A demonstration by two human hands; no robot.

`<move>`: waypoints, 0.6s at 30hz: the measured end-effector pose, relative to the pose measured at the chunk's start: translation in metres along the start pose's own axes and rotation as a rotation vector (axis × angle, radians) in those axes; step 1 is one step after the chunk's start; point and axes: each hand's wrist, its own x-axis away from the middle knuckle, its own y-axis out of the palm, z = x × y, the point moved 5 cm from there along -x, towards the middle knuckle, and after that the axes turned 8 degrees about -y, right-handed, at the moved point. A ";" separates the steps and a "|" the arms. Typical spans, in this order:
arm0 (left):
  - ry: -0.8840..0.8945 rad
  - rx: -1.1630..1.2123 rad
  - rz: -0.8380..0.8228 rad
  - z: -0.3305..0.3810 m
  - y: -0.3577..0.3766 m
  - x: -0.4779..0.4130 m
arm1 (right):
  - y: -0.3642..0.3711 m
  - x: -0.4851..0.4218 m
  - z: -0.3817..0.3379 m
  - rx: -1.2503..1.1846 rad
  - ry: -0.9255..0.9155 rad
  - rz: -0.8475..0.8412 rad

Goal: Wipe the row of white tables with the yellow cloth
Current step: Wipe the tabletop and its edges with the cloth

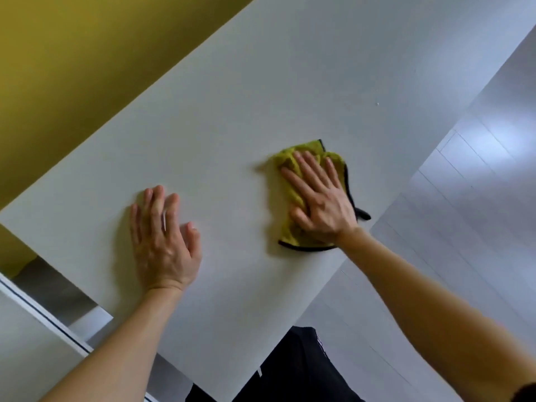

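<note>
A white table (290, 82) fills most of the head view, running on a slant. On it lies the yellow cloth (285, 216) with a black hem, bunched near the table's right edge. My right hand (319, 198) presses flat on the cloth with straight, spread fingers. My left hand (162, 239) rests flat on the bare tabletop to the left of the cloth, fingers straight, holding nothing.
A yellow-green wall (72, 68) borders the table's far side. A grey-white plank floor (464, 213) lies past the table's right edge. A second white surface (23, 343) with a dark-lined edge sits at the lower left, across a gap. My dark clothing (290, 372) shows at the bottom.
</note>
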 end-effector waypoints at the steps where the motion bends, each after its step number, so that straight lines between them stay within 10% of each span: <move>1: 0.006 0.002 0.004 0.000 0.001 0.000 | -0.011 0.008 0.039 0.021 0.136 0.040; 6: 0.071 -0.021 0.011 -0.001 0.004 0.002 | -0.004 0.011 0.017 0.023 0.665 0.187; 10: 0.100 -0.047 0.002 0.000 0.005 0.001 | 0.031 0.019 -0.134 -0.097 0.117 0.053; 13: 0.199 -0.073 -0.034 0.007 0.006 0.004 | 0.033 0.040 -0.109 -0.082 -0.272 -0.010; 18: 0.265 -0.113 -0.140 0.027 0.018 0.007 | -0.005 0.064 0.061 0.005 0.225 0.101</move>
